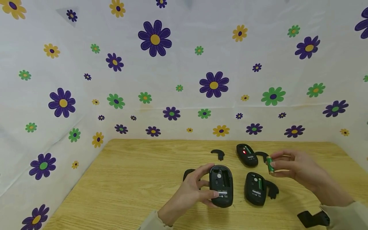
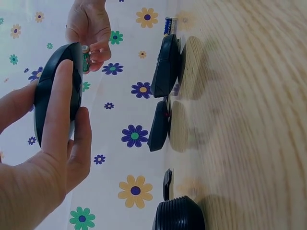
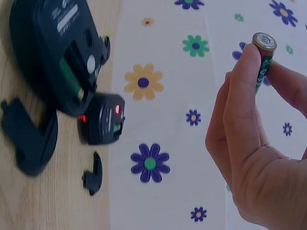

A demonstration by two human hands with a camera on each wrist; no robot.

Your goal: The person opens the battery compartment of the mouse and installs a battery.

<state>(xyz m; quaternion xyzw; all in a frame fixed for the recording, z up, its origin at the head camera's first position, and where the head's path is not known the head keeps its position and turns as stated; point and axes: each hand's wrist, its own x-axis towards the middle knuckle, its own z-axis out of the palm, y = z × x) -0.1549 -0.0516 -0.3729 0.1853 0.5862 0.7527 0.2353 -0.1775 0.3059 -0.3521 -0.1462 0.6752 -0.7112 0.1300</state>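
In the head view my left hand (image 1: 194, 188) holds a black computer mouse (image 1: 221, 199) above the table, its underside facing me. The long battery slot (image 1: 227, 178) in that underside is uncovered, with no battery showing in it. To the right, my right hand (image 1: 299, 167) pinches a green battery (image 1: 270, 165) between thumb and fingertips, upright and raised off the table. The right wrist view shows the silver end of this battery (image 3: 264, 43) above the fingertips. From the left wrist, the battery (image 2: 86, 58) appears just beyond the held mouse (image 2: 50, 86).
Two upturned mice (image 1: 247, 155) (image 1: 255, 189) have green batteries in uncovered slots; the farther glows red. Curved black covers lie near them (image 1: 261, 155) (image 1: 272, 189), farther back (image 1: 218, 154) and at front right (image 1: 313, 219). Another black mouse (image 1: 188, 173) sits partly behind my left hand.
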